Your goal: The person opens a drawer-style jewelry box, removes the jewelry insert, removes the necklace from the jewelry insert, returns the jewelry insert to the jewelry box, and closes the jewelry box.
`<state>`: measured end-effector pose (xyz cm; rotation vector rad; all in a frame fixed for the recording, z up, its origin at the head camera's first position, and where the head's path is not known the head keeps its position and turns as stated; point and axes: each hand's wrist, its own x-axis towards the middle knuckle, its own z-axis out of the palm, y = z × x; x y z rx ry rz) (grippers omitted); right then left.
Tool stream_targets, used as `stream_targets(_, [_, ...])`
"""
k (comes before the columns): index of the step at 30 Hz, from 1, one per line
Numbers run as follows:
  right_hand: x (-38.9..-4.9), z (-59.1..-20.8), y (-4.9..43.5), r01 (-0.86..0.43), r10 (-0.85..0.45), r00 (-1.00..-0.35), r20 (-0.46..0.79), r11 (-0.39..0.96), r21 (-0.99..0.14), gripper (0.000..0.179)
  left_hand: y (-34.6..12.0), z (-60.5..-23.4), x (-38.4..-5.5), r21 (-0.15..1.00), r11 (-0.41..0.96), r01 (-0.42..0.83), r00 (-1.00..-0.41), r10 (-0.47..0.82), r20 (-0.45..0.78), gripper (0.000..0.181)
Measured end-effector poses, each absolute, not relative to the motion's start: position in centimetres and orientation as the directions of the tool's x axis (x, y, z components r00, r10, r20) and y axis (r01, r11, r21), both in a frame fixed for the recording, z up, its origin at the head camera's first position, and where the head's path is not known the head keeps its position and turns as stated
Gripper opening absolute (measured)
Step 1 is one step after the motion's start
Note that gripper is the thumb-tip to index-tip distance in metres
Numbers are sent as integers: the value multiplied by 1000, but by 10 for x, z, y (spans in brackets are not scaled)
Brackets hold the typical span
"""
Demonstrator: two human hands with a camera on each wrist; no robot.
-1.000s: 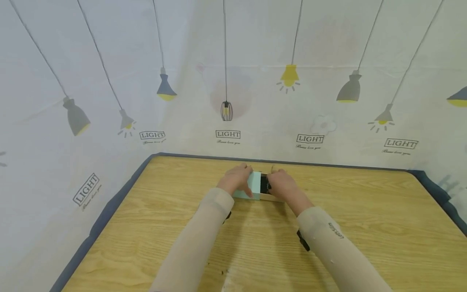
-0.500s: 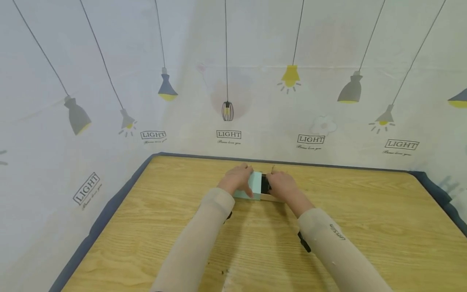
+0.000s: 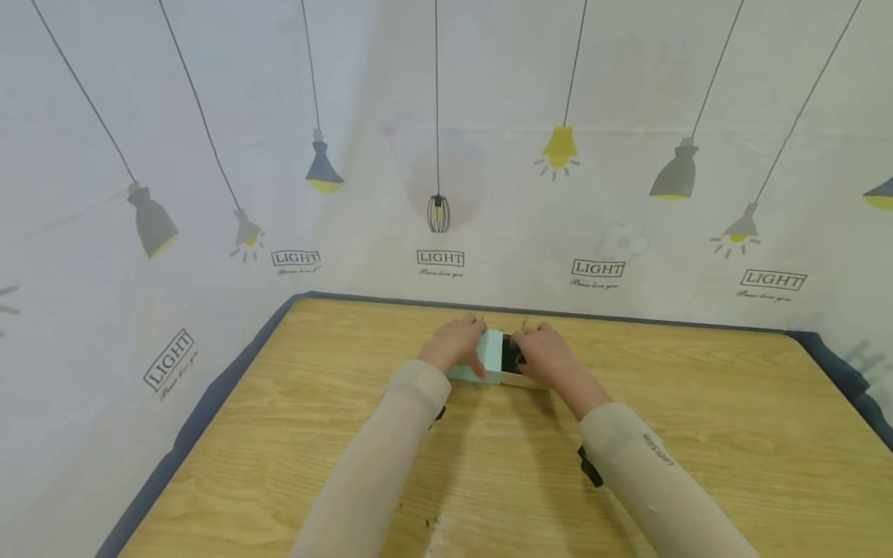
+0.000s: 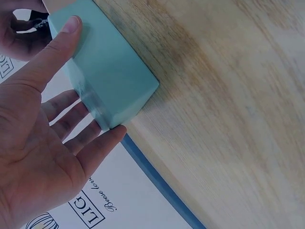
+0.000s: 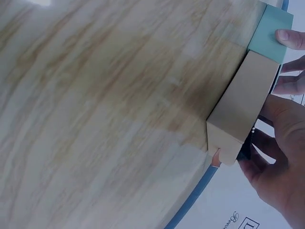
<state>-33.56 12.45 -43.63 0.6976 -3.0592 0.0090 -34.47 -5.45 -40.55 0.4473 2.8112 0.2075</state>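
A mint-green box sleeve (image 4: pixel 102 62) lies near the table's far edge. From its right end sticks out a pale cardboard tray (image 5: pixel 245 90) with a dark inside. My left hand (image 3: pixel 456 343) holds the sleeve, thumb on one side and fingers on the opposite side. Over the tray, my right hand (image 3: pixel 547 354) has its fingers curled in at a black piece (image 5: pixel 245 147) with small shiny specks. Fingers and the tray's wall hide most of that piece, so its kind cannot be made out. At the tray's outer end is a small orange-brown tab (image 5: pixel 216 158).
The wood-grain table (image 3: pixel 293 434) has a few dark specks (image 3: pixel 429 522) near its front. A dark blue strip (image 3: pixel 391 299) runs along its far edge. Behind stands a white wall covering (image 3: pixel 502 209) printed with hanging lamps.
The head view has shifted slightly. My right hand has moved a little to the right over the tray, while my left hand and the sleeve have stayed in place.
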Motion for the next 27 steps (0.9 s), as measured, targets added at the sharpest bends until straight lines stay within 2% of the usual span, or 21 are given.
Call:
stream_targets(17, [-334,-436,126,-463,-459,-886,63,878,-125,36,-53,-408,-344,190,942,275,-911,319,-261,93])
stream_targets(27, [-337,-435,133,-409,-394,-911,120,832,-374,43,-54,-406,-343,212,939,272,-914,321,-247,91])
